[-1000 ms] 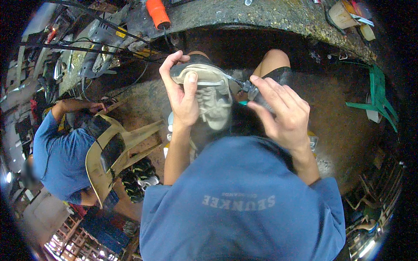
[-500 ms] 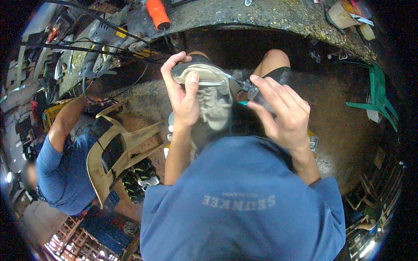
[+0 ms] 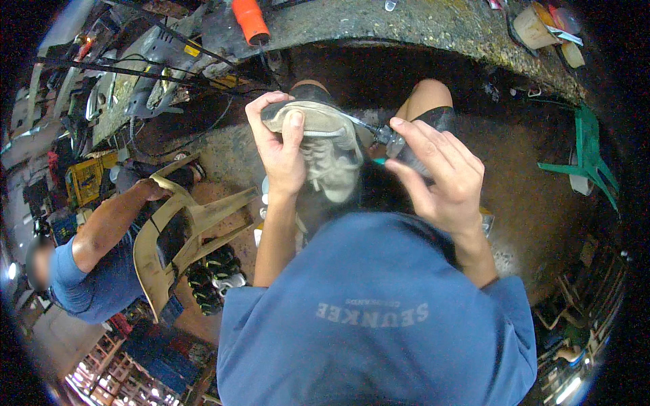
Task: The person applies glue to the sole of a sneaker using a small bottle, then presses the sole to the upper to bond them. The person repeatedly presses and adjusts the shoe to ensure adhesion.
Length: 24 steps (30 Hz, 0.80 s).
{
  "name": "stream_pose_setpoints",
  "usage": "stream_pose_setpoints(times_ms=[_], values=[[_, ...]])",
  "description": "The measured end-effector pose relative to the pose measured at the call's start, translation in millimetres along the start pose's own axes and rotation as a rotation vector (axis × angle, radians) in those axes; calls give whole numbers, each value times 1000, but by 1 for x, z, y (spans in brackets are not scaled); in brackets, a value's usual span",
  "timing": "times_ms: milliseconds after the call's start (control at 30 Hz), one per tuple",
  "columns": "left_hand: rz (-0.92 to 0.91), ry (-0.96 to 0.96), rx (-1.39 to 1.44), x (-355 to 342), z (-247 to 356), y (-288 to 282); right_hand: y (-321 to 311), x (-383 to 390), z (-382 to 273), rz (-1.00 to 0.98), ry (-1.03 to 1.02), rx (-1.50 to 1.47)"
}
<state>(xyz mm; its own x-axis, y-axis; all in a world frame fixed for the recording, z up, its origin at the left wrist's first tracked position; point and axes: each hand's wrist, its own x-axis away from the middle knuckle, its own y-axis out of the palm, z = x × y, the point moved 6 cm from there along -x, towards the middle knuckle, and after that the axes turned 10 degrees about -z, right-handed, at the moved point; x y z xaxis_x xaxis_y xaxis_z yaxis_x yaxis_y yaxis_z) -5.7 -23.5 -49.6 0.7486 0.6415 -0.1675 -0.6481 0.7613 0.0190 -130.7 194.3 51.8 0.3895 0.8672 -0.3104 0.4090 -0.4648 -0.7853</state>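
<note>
My left hand point(image 3: 281, 155) is closed round the heel end of a beige lace-up sneaker point(image 3: 333, 166), thumb on its near side and fingers behind it. The shoe's toe points down towards my lap. My right hand point(image 3: 447, 169) grips a hand tool point(image 3: 391, 140) with a thin metal shaft and a clear, dark-toned handle. That shaft reaches left to the sneaker's upper edge near the sole. Whether its tip is in the material or only against it, I cannot tell. A small teal part shows beside the handle, below my fingers.
Across the front runs a rough stone-like ledge point(image 3: 406, 30) with an orange cylinder point(image 3: 250, 24) and a beige tub point(image 3: 535, 27). A green plastic stool point(image 3: 588, 152) stands right. At left, a co-worker point(image 3: 101, 264) sits by a tan plastic chair point(image 3: 159, 250); dark shoes point(image 3: 213, 277) lie near it.
More of the tool's shaft shows beside the sneaker, and my right hand has barely shifted. The co-worker at left has leaned back, bringing an arm down to the tan chair.
</note>
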Motion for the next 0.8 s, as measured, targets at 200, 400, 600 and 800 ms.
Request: stream_pose_setpoints(times_ms=[200, 400, 600, 800], values=[[24, 18, 65, 1, 6, 0, 1, -4, -3, 8, -8, -31], [-6, 16, -19, 1, 7, 5, -1, -7, -6, 10, -8, -59], [-48, 24, -53, 1, 5, 12, 1, -8, -5, -1, -7, -34], [-65, 45, -83, 1, 6, 16, 0, -7, -5, -8, 1, -45]])
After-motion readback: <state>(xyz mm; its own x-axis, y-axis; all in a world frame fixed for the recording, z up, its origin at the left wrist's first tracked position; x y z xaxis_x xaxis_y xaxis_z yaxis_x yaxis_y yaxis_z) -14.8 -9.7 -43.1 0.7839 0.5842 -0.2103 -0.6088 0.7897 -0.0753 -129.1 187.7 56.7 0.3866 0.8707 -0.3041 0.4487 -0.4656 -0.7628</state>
